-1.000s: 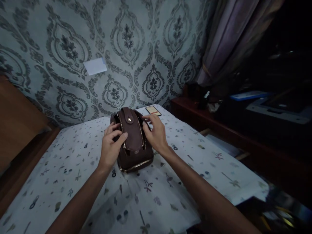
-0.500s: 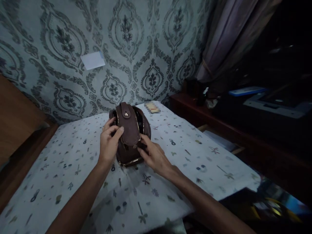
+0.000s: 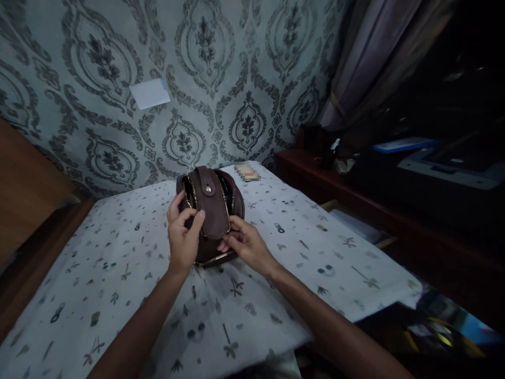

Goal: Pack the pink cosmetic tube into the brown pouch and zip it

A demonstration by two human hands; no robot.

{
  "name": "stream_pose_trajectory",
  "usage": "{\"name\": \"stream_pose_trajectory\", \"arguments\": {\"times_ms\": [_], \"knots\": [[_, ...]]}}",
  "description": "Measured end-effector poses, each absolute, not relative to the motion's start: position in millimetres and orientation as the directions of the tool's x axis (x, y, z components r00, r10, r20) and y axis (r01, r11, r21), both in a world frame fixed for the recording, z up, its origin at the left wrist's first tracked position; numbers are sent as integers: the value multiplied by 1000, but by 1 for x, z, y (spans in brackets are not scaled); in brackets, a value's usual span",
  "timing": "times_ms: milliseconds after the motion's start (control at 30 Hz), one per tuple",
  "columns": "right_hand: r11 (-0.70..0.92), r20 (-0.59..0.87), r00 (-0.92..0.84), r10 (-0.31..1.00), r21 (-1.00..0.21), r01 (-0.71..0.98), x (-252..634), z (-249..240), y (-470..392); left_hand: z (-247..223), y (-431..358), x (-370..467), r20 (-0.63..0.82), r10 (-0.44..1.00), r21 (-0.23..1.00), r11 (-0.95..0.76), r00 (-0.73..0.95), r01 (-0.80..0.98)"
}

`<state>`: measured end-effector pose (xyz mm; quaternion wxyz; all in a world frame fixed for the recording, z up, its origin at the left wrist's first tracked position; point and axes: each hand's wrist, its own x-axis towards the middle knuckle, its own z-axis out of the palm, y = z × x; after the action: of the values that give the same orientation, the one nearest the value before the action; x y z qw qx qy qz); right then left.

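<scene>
Bag (image 3: 215, 215): mid-frame, brown, gold-zipped, open.
Left hand (image 3: 183, 239): fingers clamped on it.
Right hand (image 3: 250, 246): fingertips pinching its front.

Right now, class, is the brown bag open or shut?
Open: the brown bag has its gold zipper teeth parted beside the front panel, and a dark gap shows between them.

Brown bag (image 3: 213, 210), gold zips (image 3: 216, 259), white printed cloth (image 3: 130, 284), grey damask wallpaper (image 3: 246, 123)

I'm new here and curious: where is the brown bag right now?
In the head view, the brown bag sits just left of centre on the patterned cloth, between the left hand and the right hand.
</scene>
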<state>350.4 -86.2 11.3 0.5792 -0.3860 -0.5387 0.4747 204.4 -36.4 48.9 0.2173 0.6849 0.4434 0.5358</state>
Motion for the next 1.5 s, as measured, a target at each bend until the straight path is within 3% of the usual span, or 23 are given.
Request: {"name": "stream_pose_trajectory", "arguments": {"times_ms": [167,367,733,1033,1167,1267,1367,1500], "knots": [[253,270,-65,961,-948,-196,353,11,-89,44,-42,207,608,793,702,-562,41,438],[281,302,-82,950,-938,-204,355,7,-88,43,-43,205,603,796,702,-561,54,438],[253,264,-12,964,-935,-249,350,7,-80,46,-45,190,570,779,607,-613,260,505],[238,290,-176,941,-934,-267,367,14,-90,38,-45,197,627,744,582,-643,229,498],[230,254,-80,964,-945,-233,363,9,-87,33,-45,197,642,735,585,-652,216,482],[222,232,-33,972,-956,-190,358,3,-82,38,-36,191,635,750,637,-643,183,425],[219,228,-36,973,-962,-165,356,2,-81,55,-7,185,576,808,764,-585,123,272],[228,233,-25,972,-965,-133,358,5,-84,79,55,186,293,955,925,-296,47,237]]}}
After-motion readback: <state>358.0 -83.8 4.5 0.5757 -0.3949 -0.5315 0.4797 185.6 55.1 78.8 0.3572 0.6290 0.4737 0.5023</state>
